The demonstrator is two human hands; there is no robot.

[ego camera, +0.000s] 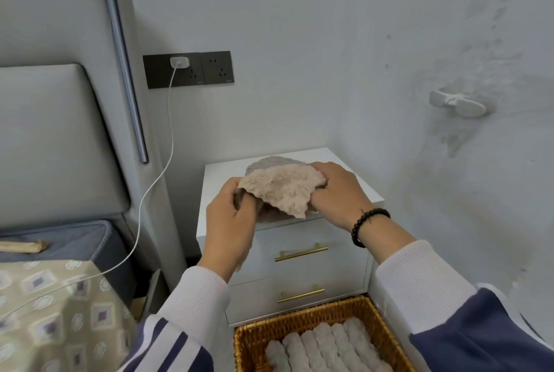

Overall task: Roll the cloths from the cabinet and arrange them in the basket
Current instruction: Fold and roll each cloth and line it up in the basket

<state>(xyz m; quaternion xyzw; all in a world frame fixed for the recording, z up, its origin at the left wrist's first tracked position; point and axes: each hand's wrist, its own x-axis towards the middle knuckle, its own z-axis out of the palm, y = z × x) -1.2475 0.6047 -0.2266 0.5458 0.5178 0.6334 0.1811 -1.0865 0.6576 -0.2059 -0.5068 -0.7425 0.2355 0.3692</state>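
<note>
A fluffy beige cloth [281, 189] is held above the top of the white cabinet [353, 189]. My left hand [230, 222] grips its left end and my right hand [335, 192] grips its right end, with a loose flap hanging between them. More grey cloth [269, 162] lies on the cabinet top behind it. Below, at the frame's bottom, a wicker basket [299, 320] holds several rolled grey cloths [323, 347] side by side.
The cabinet has two shut drawers with gold handles [301, 251]. A bed with a patterned cover [54, 311] stands to the left. A white charger cable [156, 186] hangs from the wall socket [187, 69]. A wall hook [455, 103] sits at the right.
</note>
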